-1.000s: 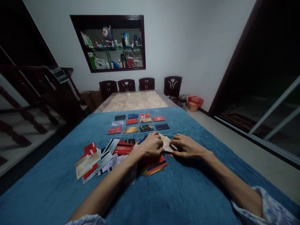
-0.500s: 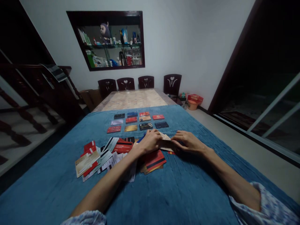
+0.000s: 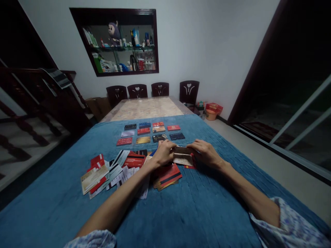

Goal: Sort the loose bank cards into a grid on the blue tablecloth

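Observation:
My left hand (image 3: 164, 153) and my right hand (image 3: 207, 153) are closed on opposite ends of a card (image 3: 182, 150), standing tilted on edge; whether it is one card or several I cannot tell. A cream card (image 3: 183, 159) lies just beneath it, with red cards (image 3: 190, 167) partly showing underneath. Close to my left wrist is a red card with a dark stripe (image 3: 168, 176), on top of gold ones. A loose, overlapping pile of cards (image 3: 113, 175) spreads to the left, partly hidden by my left forearm.
Beyond my hands, several cards are laid out in rows, among them a gold card (image 3: 143, 140) and a dark card (image 3: 177, 136). A blue cloth (image 3: 181, 217) covers the near table. Dark chairs (image 3: 189, 91) stand at the far end.
The card between my hands has tipped up on edge, uncovering the cream card beneath. My hands have shifted slightly, and the whole view has moved a little.

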A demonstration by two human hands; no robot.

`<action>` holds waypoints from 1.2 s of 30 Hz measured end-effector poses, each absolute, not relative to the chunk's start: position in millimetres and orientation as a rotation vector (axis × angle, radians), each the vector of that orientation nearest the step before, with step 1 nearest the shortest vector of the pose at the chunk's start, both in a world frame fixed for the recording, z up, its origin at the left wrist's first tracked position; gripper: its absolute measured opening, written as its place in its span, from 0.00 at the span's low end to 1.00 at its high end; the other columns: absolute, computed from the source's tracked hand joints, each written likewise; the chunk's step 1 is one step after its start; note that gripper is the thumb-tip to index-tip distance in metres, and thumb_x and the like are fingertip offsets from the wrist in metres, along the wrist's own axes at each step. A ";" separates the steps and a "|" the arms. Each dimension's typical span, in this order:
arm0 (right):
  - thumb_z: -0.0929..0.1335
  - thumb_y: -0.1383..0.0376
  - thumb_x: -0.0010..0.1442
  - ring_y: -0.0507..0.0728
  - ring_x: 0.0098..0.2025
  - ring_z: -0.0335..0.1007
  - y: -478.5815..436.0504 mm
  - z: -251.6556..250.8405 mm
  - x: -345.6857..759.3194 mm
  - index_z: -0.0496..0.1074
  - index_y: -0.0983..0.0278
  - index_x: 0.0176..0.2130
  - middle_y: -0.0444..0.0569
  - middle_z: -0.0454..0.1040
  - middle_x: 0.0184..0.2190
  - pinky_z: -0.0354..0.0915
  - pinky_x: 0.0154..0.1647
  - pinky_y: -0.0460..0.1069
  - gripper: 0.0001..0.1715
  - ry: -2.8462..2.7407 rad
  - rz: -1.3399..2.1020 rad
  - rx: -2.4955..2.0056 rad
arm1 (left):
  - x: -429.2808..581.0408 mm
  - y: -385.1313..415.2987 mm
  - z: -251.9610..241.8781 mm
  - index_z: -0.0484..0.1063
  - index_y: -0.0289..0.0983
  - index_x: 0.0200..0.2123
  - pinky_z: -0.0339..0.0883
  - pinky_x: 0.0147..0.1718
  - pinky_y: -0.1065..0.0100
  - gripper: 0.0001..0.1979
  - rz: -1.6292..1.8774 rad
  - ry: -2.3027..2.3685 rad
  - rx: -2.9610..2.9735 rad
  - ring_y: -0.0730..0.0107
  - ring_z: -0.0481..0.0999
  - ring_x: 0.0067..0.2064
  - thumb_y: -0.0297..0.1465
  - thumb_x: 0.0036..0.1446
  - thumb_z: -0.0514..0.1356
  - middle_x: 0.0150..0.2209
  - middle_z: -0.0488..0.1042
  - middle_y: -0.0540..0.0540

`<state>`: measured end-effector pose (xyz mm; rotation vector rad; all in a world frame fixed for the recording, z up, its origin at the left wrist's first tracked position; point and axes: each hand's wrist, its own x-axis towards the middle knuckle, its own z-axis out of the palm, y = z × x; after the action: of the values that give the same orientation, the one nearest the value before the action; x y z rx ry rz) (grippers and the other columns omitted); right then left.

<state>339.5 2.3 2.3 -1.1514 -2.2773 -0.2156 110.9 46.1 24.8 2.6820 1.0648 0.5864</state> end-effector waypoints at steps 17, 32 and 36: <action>0.62 0.65 0.66 0.58 0.38 0.70 6.7 -9.7 336.0 0.73 0.64 0.48 0.55 0.77 0.38 0.66 0.39 0.53 0.14 -2.208 -0.199 -1.170 | 109.7 38.4 20.5 0.67 0.39 0.53 0.59 0.46 0.60 0.23 0.526 1.040 2.838 0.59 0.69 0.47 0.20 0.54 0.54 0.44 0.76 0.44; 0.64 0.65 0.63 0.59 0.40 0.72 9.9 -20.3 338.7 0.66 0.62 0.53 0.54 0.75 0.43 0.67 0.42 0.52 0.18 -2.202 -0.130 -1.284 | 112.9 33.2 22.6 0.65 0.37 0.51 0.57 0.46 0.59 0.15 0.431 1.129 2.921 0.56 0.68 0.48 0.25 0.60 0.53 0.45 0.76 0.41; 0.65 0.66 0.60 0.59 0.40 0.72 9.2 -20.3 338.3 0.66 0.62 0.55 0.53 0.75 0.43 0.66 0.42 0.52 0.22 -2.222 -0.129 -1.353 | 114.2 30.5 23.6 0.64 0.36 0.52 0.57 0.46 0.59 0.17 0.390 1.178 2.923 0.56 0.69 0.48 0.24 0.59 0.52 0.46 0.76 0.40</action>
<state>338.3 9.2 -20.3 -1.3527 -2.2221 -0.1286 114.2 30.5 23.6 2.9228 1.1780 0.3898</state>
